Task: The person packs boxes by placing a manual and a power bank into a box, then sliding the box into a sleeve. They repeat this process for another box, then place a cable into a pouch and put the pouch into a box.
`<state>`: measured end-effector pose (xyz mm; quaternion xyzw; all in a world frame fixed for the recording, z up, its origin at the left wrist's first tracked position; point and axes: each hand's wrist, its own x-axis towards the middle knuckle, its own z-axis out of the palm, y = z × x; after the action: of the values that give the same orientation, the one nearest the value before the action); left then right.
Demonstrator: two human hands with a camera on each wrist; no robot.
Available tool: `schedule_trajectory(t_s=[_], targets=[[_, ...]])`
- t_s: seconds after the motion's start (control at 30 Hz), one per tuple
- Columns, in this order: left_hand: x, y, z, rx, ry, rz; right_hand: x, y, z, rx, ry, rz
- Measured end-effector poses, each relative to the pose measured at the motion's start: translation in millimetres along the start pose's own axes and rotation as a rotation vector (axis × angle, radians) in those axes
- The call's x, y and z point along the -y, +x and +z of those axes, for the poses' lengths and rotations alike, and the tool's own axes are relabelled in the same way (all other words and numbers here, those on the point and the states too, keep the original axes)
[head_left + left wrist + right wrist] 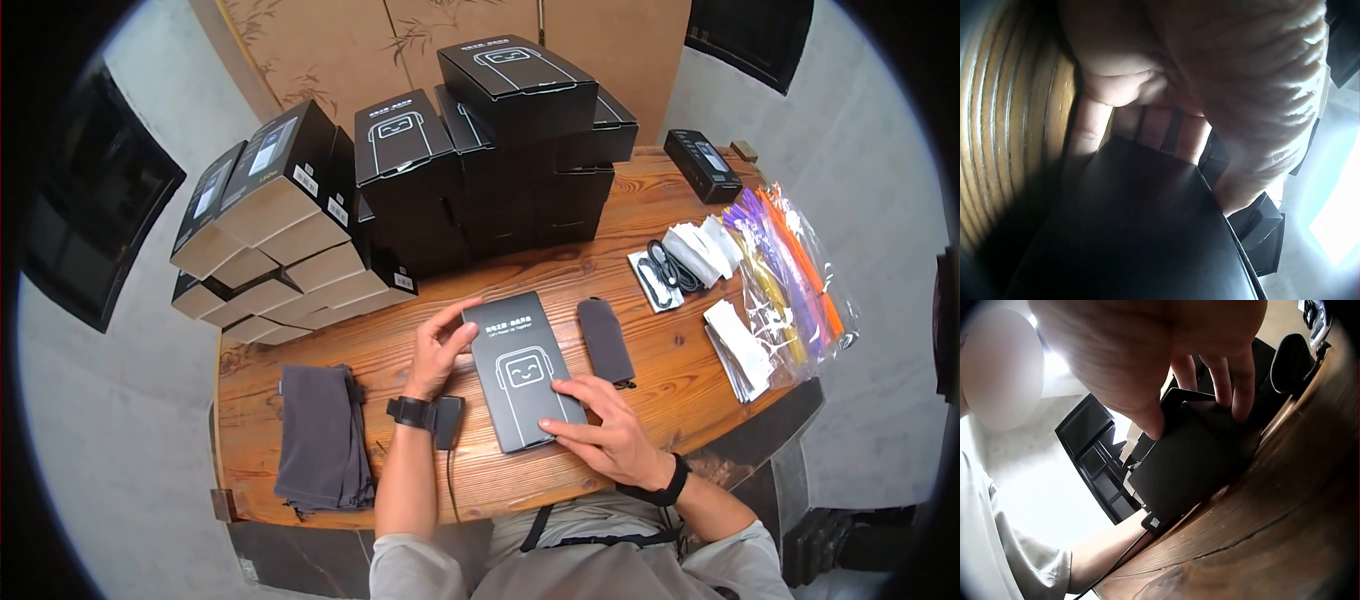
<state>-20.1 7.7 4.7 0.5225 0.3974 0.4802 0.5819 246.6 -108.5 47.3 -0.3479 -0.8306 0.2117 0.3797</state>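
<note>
A flat black box (520,340) with a line-drawn smiling face and white lettering lies before me at the front of the table. By its upper left edge my left hand (437,350) holds it, thumb on top and fingers at the side; the left wrist view shows those fingers around the end of the box (1135,219). My right hand (610,430) grips the lower right, its thumb over the lid near the front edge. From the right wrist, thumb and fingers span the dark box (1191,456). A grey pouch (605,340) lies just right of the box.
Black boxes (405,140) are stacked at the back, beside a pile of boxes with pale sides (310,265). Grey pouches (318,435) lie at left. Coiled cables (665,268), white packets (738,350), colourful strips in plastic (790,270) and another box (703,165) sit at right.
</note>
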Motion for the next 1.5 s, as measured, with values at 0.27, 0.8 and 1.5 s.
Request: schedule_trajectory(t_s=[0.27, 0.8, 1.5], targets=[[4.3, 0.6, -2.2, 0.005, -0.021, 0.005, -0.6, -0.2, -1.0, -0.018, 0.046, -0.004], [6.2, -0.2, -3.8, -0.034, -0.068, 0.063, 5.4, -0.2, -3.5, 0.088, 0.247, 0.188], [11.9, 0.0, -7.2, -0.003, -0.407, 0.125, 6.2, -2.0, -5.9, 0.037, 1.205, 0.782]])
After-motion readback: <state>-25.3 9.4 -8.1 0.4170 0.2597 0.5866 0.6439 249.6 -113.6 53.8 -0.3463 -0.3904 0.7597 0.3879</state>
